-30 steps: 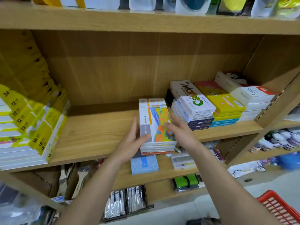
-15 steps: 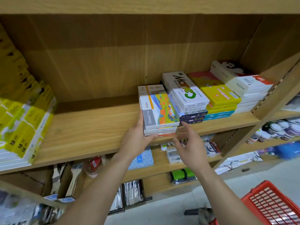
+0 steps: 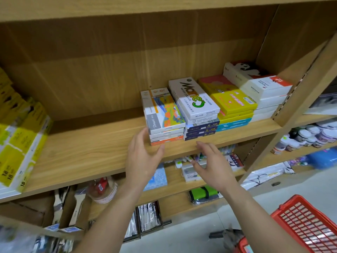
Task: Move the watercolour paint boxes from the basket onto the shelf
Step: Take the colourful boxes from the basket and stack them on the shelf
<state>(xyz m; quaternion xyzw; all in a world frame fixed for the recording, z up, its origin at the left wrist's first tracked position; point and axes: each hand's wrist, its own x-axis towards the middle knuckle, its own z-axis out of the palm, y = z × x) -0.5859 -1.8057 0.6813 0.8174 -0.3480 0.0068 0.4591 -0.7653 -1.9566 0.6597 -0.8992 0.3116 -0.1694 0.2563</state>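
Observation:
A small stack of watercolour paint boxes (image 3: 162, 114) with a colourful landscape lid lies on the wooden shelf (image 3: 87, 152), pushed against a taller stack topped by a white "Marie's" box (image 3: 195, 99). My left hand (image 3: 142, 157) is open just in front of the stack's left corner, fingertips near it, holding nothing. My right hand (image 3: 211, 165) hangs open below the shelf's front edge, also empty. The red basket (image 3: 306, 225) sits low at the right; its contents are hidden.
Yellow and white box stacks (image 3: 235, 101) fill the shelf's right end up to the upright panel (image 3: 299, 99). Yellow packs (image 3: 20, 143) are piled at the left. Bare shelf board lies between them. Lower shelves hold brushes, jars and small packets.
Both hands slid the landscape stack back against the Marie's stack, then let go. My hands have drawn back toward the shelf's front edge.

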